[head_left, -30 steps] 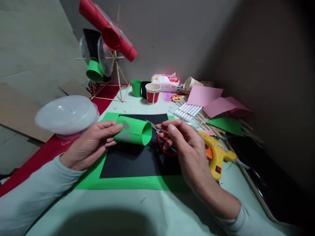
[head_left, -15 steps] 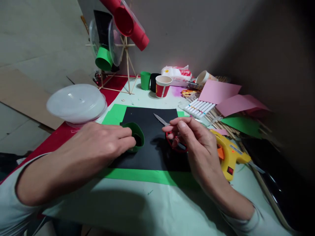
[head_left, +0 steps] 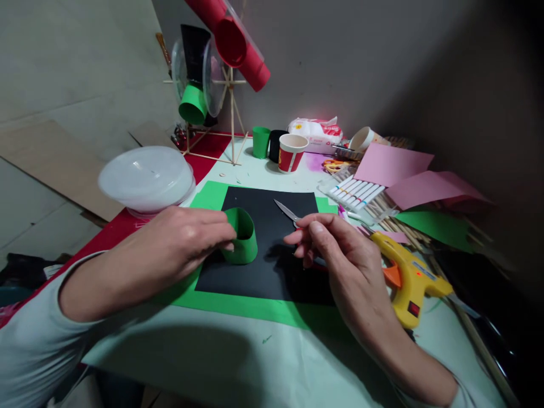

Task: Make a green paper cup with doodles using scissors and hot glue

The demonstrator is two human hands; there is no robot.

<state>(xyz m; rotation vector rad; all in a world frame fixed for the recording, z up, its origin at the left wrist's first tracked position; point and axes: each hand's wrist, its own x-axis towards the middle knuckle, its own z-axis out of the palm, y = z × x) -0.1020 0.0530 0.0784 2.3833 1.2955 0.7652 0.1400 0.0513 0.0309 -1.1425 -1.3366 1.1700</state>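
Observation:
A green paper tube (head_left: 244,246), its mouth facing up, stands over a black paper sheet (head_left: 272,277). My left hand (head_left: 191,235) pinches the tube's left side between thumb and fingers. To the right, my right hand (head_left: 340,246) hovers over the sheet with its fingers curled and the thumb against the forefinger. Whether anything small is between them I cannot make out. Below that hand lies a pair of scissors (head_left: 286,212), blades pointing up and left, handles mostly hidden. Green paper (head_left: 250,313) shows under the black sheet.
A yellow glue gun (head_left: 410,277) lies by my right wrist. White plastic lids (head_left: 147,175) are stacked at left. Behind stand a red-and-white paper cup (head_left: 292,153), a green cup (head_left: 260,141) and a stick frame (head_left: 233,124). Markers (head_left: 355,190) and pink paper (head_left: 393,164) lie at right.
The view has shifted, so most things sit further right. The green tube has turned more upright, showing its outer wall, with my left fingers now at its left edge. My right hand stays above the scissors.

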